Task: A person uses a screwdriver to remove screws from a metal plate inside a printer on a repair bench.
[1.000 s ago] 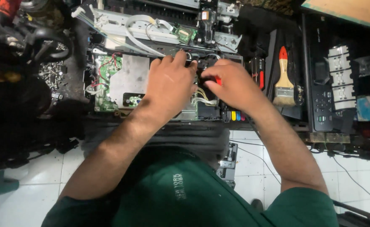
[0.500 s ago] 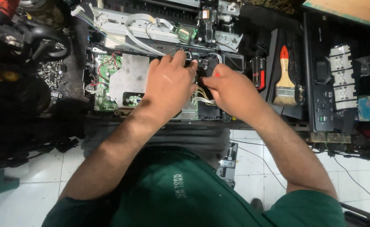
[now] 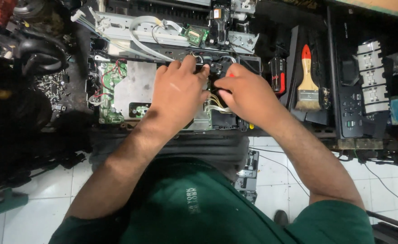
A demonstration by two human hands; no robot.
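This is an electronics repair workshop. An opened machine with a green circuit board (image 3: 111,90) and loose wires lies on the crowded bench (image 3: 72,122). A pile of screws (image 3: 50,86), a paint brush (image 3: 306,81) and dismantled black parts (image 3: 357,99) lie around it.

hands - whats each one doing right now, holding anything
Left hand: fingers curled down on the opened device, no clear hold.
Right hand: closed on a red-handled tool, mostly hidden.

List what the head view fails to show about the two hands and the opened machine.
- Left hand: its fingertips curl out of sight, so any grip cannot be told.
- Right hand: the red tool is mostly hidden by its fingers.
- Opened machine: the hands cover its middle.
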